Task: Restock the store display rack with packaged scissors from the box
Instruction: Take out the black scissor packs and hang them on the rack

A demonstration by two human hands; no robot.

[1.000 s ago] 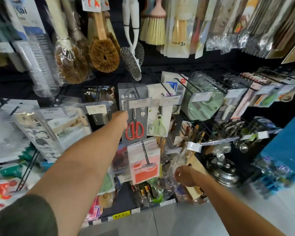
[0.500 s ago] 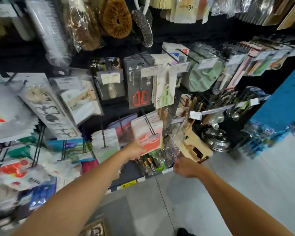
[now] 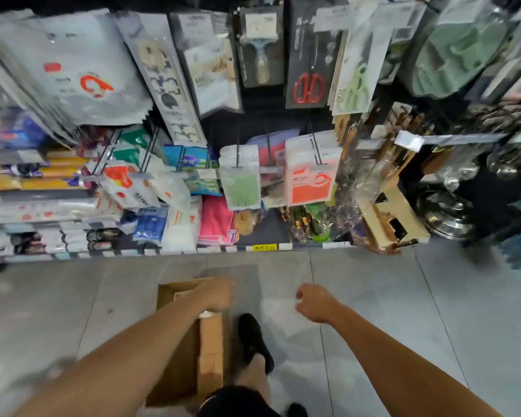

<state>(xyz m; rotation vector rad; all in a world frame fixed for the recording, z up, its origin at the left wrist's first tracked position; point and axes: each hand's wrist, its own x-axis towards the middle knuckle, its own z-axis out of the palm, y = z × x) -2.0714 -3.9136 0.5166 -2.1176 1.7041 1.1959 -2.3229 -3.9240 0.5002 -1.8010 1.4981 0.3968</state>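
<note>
An open cardboard box (image 3: 178, 350) stands on the floor by my feet. My left hand (image 3: 218, 293) hangs over the box's far edge with its fingers pointing down; they are blurred and hidden behind the back of the hand. My right hand (image 3: 313, 302) hovers over the floor to the right of the box, loosely curled and holding nothing. On the rack above, a dark pack of red-handled scissors (image 3: 309, 85) hangs on a hook, with a pack of green-handled scissors (image 3: 355, 82) beside it on the right.
The display rack (image 3: 262, 247) is crowded with hanging packets, cloths and brushes down to its bottom shelf edge. A wooden stand (image 3: 391, 218) and steel pots (image 3: 445, 212) sit at the lower right. My black shoe (image 3: 254, 341) is right of the box on the grey tiles.
The view has tilted down from the rack to the floor. My left hand left the hung scissors pack and dropped to the box. My right hand came down and back from the rack.
</note>
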